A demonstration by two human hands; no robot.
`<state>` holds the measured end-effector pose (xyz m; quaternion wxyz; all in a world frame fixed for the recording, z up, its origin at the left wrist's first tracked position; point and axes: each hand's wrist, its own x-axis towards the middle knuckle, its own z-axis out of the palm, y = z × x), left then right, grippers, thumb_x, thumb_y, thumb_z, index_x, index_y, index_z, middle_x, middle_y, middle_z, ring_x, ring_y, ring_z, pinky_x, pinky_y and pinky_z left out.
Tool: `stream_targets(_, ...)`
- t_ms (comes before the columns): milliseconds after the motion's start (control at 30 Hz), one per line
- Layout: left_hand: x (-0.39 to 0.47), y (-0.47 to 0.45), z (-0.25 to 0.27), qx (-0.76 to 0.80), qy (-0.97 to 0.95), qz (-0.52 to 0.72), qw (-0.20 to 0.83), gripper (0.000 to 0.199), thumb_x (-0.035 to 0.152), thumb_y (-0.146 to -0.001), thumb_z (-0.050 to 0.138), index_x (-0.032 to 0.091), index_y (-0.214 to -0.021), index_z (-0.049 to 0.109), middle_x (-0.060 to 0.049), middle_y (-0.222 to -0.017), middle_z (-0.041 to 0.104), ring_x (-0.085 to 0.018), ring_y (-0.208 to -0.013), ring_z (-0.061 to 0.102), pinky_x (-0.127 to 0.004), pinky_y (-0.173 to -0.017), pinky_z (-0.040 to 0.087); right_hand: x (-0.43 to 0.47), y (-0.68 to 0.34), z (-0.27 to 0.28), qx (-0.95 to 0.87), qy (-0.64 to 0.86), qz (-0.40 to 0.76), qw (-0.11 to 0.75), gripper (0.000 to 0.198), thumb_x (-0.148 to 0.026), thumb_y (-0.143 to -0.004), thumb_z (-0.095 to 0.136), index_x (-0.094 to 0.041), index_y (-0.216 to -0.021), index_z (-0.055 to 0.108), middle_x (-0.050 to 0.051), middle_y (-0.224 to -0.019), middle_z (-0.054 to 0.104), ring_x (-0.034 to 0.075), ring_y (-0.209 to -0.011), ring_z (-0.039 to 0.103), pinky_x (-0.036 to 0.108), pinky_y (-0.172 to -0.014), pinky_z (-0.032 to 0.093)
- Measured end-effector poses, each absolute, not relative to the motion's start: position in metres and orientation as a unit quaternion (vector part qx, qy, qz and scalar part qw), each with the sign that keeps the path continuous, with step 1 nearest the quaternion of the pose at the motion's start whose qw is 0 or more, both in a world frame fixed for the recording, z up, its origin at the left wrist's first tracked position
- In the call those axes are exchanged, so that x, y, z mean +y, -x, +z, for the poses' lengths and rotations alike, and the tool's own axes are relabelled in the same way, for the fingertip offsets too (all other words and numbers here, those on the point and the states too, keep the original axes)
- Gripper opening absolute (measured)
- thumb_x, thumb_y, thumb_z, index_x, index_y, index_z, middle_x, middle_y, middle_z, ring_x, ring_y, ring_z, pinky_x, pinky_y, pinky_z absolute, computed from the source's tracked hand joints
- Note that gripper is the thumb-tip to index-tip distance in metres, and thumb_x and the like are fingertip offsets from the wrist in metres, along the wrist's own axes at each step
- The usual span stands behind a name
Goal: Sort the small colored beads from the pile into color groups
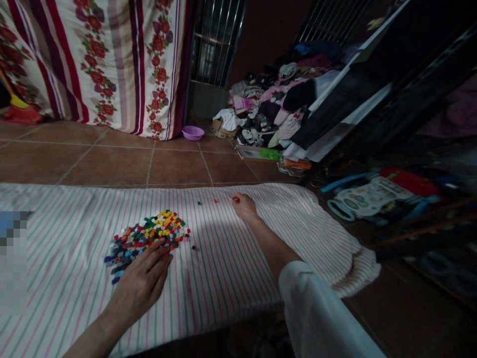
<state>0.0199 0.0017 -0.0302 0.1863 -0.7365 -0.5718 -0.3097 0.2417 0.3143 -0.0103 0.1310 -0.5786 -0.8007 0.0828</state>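
Note:
A pile of small coloured blocks [149, 231] lies spread on the striped cloth [223, 258]. My left hand [139, 281] rests at the pile's near edge, fingers stretched out over the blocks and touching some of them. Farther right, my right hand [244, 205] is low over the cloth, thumb and fingers pinched around something small and pinkish that I cannot make out. Just left of it sit a single orange block [215, 201] and a dark green block [199, 203], apart from each other. One dark block [194, 247] lies off the pile's right side.
Beyond the cloth is a brown tiled floor [175, 166] with a purple basin [193, 133]. A floral curtain [126, 64] hangs at the back left, near a red broom [23, 112]. Heaped clothes [276, 99] and a toy panel [372, 196] stand to the right.

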Motion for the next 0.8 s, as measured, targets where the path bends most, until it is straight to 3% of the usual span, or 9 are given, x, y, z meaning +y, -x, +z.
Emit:
stream_targets(500, 0.001, -0.02, -0.032, -0.569, 0.73, -0.322, 0.198, 0.023, 0.012, -0.089, 0.054, 0.016, -0.109, 0.066, -0.01, -0.117, 0.068, -0.026, -0.125, 0.056, -0.04, -0.097, 0.056, 0.309, -0.244, -0.016, -0.791, 0.584, 0.089, 0.159, 0.027, -0.016, -0.085, 0.055, -0.021, -0.102, 0.075, 0.006, -0.099, 0.073, 0.017, -0.09, 0.066, 0.023, -0.08, 0.046)
stream_targets(667, 0.003, -0.02, -0.026, -0.556, 0.735, -0.337, 0.192, 0.028, 0.01, -0.088, 0.055, 0.016, -0.114, 0.064, -0.011, -0.12, 0.067, -0.026, -0.129, 0.053, -0.04, -0.099, 0.055, 0.311, -0.248, -0.02, -0.763, 0.593, 0.131, 0.221, 0.031, -0.018, -0.082, 0.053, -0.021, -0.105, 0.073, 0.005, -0.098, 0.074, 0.018, -0.09, 0.067, 0.025, -0.084, 0.048)
stream_targets(800, -0.012, -0.03, -0.005, -0.539, 0.748, -0.359, 0.144, 0.036, 0.008, -0.087, 0.052, 0.018, -0.12, 0.061, -0.011, -0.131, 0.061, -0.026, -0.135, 0.046, -0.042, -0.103, 0.053, 0.298, -0.254, -0.019, -0.703, 0.606, 0.176, 0.328, 0.035, -0.022, -0.081, 0.049, -0.018, -0.109, 0.07, 0.008, -0.098, 0.074, 0.02, -0.09, 0.067, 0.032, -0.087, 0.05)
